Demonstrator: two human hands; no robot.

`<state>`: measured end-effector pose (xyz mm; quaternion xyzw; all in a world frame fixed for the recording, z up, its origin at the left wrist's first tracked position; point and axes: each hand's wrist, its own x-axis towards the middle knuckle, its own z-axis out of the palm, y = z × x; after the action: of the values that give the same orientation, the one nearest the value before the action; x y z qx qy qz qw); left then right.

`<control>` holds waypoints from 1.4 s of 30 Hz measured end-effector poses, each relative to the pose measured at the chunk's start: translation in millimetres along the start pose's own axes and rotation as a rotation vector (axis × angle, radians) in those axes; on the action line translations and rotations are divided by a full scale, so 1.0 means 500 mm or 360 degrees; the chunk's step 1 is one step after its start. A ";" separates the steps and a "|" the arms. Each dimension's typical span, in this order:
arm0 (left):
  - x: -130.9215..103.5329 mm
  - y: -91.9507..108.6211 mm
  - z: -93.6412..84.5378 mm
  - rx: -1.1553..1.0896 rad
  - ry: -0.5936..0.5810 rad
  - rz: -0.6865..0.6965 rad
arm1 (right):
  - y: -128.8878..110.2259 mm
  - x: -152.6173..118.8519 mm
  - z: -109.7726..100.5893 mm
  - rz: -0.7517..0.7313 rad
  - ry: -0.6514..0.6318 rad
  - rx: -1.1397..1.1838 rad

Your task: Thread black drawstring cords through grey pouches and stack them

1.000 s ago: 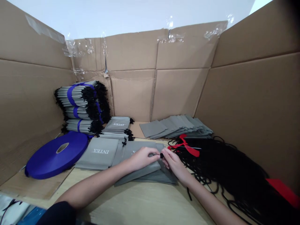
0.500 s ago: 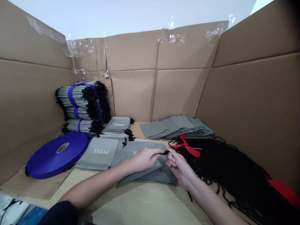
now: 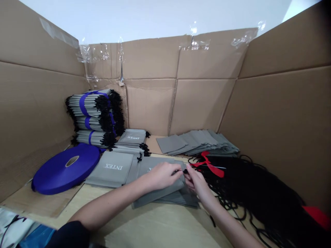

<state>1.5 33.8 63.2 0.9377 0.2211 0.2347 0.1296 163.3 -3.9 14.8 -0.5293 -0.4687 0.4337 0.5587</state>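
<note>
Flat grey pouch (image 3: 160, 193), straight-edged, askew; black cord (image 3: 185, 171) bunched near right edge.

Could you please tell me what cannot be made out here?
Head view: path of the black cord, small and partly covered by left hand and right hand.
Head view: lettering on the gray pouch, mostly under the left hand.
Head view: near end of the cord pile, cut off by right edge.

Fingers (image 3: 194, 174) hide much of the black cord (image 3: 185, 171); the cord heap (image 3: 261, 189) is cut off lower right.
</note>
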 end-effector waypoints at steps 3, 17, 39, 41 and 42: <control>-0.003 -0.006 0.002 0.0125 0.0008 0.0039 | -0.009 -0.009 0.000 0.0179 -0.0121 0.0193; -0.006 0.000 0.007 0.0191 -0.0003 0.0204 | -0.012 -0.003 -0.015 0.0407 -0.0254 0.0886; -0.002 -0.022 0.020 -0.0114 0.0025 -0.0139 | -0.033 -0.005 -0.029 -0.0182 -0.0215 -0.0117; -0.005 -0.019 0.020 0.0077 0.0050 -0.0159 | -0.037 -0.009 -0.028 -0.0252 -0.0174 -0.0161; -0.007 -0.018 0.019 0.0152 0.0059 -0.0162 | -0.039 -0.010 -0.028 -0.0272 -0.0154 -0.0181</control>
<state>0.5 38.7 50.5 0.9258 0.2819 0.2344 0.0922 175.8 -12.6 33.8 -0.4965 -0.5624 0.3823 0.5395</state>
